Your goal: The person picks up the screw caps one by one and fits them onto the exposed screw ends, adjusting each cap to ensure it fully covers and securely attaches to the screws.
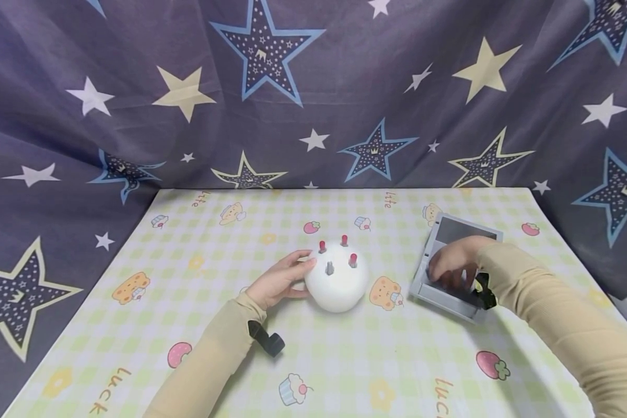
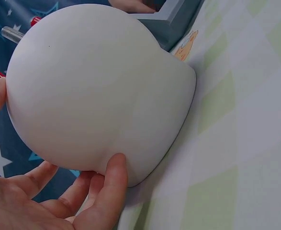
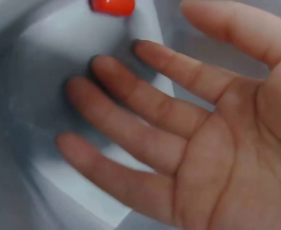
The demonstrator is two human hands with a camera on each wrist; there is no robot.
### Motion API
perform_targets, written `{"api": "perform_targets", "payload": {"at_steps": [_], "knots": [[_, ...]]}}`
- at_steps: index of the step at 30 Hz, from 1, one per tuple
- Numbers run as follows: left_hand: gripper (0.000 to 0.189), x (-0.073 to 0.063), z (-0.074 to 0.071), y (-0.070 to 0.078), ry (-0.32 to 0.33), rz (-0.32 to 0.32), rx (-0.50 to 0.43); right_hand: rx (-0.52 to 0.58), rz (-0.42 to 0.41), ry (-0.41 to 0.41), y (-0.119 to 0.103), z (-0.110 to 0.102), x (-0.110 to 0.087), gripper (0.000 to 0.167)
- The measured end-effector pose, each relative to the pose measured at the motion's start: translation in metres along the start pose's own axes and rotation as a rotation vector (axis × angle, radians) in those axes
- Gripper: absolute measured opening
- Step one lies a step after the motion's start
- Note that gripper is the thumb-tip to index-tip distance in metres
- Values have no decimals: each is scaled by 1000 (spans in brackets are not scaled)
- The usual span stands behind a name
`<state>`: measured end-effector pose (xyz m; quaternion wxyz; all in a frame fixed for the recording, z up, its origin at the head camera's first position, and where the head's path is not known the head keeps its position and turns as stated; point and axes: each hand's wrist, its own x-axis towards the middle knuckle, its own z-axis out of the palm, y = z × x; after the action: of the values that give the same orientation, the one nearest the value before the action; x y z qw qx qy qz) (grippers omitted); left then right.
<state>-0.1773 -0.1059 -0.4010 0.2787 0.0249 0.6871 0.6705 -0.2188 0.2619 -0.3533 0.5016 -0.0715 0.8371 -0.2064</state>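
Observation:
A white ball-shaped body with a flattened foot (image 1: 337,287) stands on the table. Three of the metal posts on its top bear red caps (image 1: 344,240), and the front post (image 1: 330,267) is bare; the left wrist view shows thread on it. My left hand (image 1: 281,280) holds the body from the left, thumb high near the posts and fingers lower on its side. Inside the grey box (image 1: 423,273), my right hand (image 1: 457,264) reaches down with fingers spread and nothing between them. A red piece (image 3: 114,5) lies just beyond its fingertips in the right wrist view.
The box sits to the right of the white body, with a strip of checked tablecloth (image 1: 386,337) between them. Behind the table's far edge hangs a dark curtain (image 1: 313,87) with stars. Each wrist carries a black strap mount (image 1: 266,338).

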Motion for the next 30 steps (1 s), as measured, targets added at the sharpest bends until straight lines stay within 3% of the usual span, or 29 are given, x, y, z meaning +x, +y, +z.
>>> {"api": "perform_targets", "payload": {"at_steps": [4, 17, 26, 30], "knots": [[57, 0, 0, 0, -1, 0, -2, 73, -31, 17, 0, 2, 3, 31], [56, -3, 0, 1, -1, -1, -6, 213, -70, 13, 12, 6, 10, 30], [57, -2, 1, 0, -3, 3, -2, 135, -95, 5, 11, 9, 14, 23], [58, -2, 1, 1, -3, 3, -5, 157, -102, 6, 10, 12, 16, 17]]}}
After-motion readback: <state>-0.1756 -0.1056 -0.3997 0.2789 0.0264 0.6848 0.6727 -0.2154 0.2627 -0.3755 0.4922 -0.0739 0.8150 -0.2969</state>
